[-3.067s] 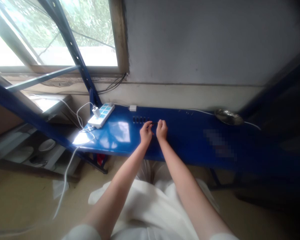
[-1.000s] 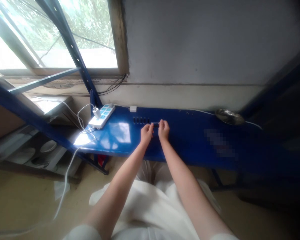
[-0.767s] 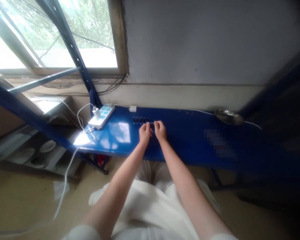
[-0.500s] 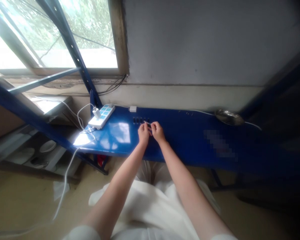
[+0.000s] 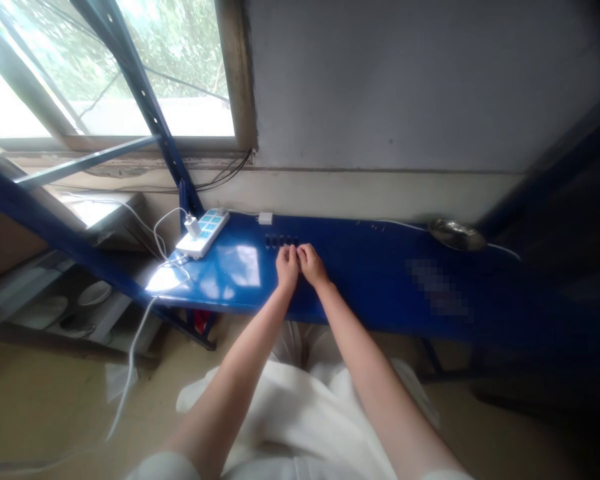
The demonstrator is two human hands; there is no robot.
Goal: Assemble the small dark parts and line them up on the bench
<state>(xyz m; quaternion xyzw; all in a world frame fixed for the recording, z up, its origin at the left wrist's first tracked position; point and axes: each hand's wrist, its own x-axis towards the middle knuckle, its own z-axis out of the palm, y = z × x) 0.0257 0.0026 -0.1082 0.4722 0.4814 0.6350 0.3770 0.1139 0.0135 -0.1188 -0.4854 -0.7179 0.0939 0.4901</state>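
My left hand (image 5: 287,265) and my right hand (image 5: 311,264) meet over the middle of the blue table (image 5: 370,280), their fingertips pinched close together. Whatever sits between the fingers is hidden or too small to make out. Just beyond the fingertips stands a row of several small dark pieces (image 5: 281,241); their kind is unclear at this distance. A white plug adapter (image 5: 265,218) lies behind that row, near the table's back edge.
To the left, a white power strip (image 5: 203,233) carries a plugged-in white charger (image 5: 193,225) with its cable. A shiny metal bowl (image 5: 457,235) sits at the back right, near a few tiny bits (image 5: 375,227). A blue metal post (image 5: 150,100) rises at left.
My hands have drawn closer together. A thin light-coloured piece that showed at my fingertips is no longer visible.
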